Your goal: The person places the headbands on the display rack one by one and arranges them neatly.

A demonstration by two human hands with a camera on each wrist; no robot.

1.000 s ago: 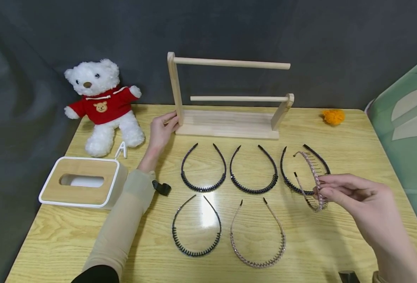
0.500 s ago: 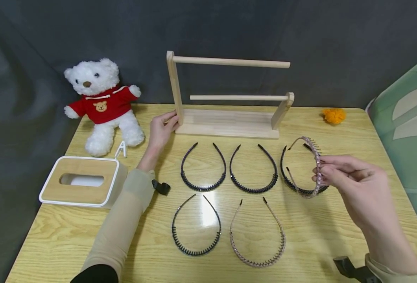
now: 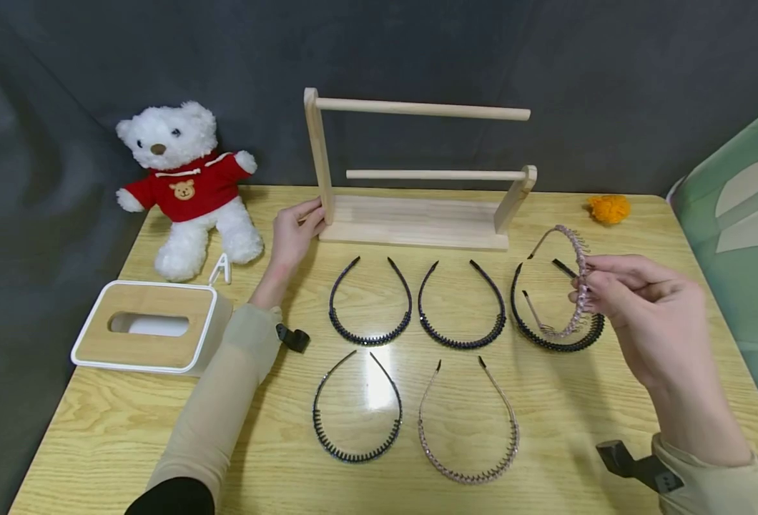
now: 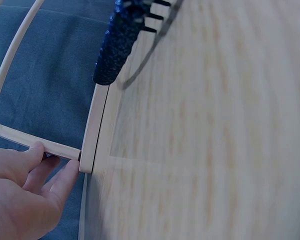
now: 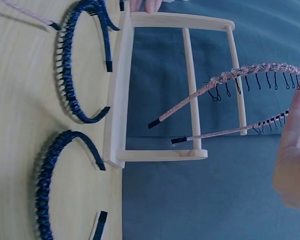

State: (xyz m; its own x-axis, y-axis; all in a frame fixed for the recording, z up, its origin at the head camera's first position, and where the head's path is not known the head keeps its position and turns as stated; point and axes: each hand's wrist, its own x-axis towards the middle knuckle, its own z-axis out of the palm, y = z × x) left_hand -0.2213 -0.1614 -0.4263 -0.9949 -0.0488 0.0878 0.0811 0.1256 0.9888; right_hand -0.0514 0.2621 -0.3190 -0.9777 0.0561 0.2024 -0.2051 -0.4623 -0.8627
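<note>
My left hand [image 3: 292,232] grips the foot of the left post of a pale wooden rack [image 3: 414,220]; in the left wrist view, thumb and fingers lie on either side of that post. My right hand [image 3: 658,315] pinches a pink braided headband [image 3: 581,250] by its toothed middle, its two black-tipped ends pointing left. This headband is raised over a dark headband [image 3: 559,347] on the table. Two more dark headbands [image 3: 369,342] [image 3: 461,345] lie in the same row. Nearer me are a thin dark headband [image 3: 358,457] and another pink headband [image 3: 472,478].
A white teddy bear in a red sweater [image 3: 189,189] sits at the back left, beside a white letter A [image 3: 222,268]. In front of it stands a tissue box with a wooden lid [image 3: 99,329]. An orange pom-pom [image 3: 608,209] lies at the back right.
My right hand has lifted the pink headband up and away from me, turning it so its ends point left. The left hand stays at the rack's post.
</note>
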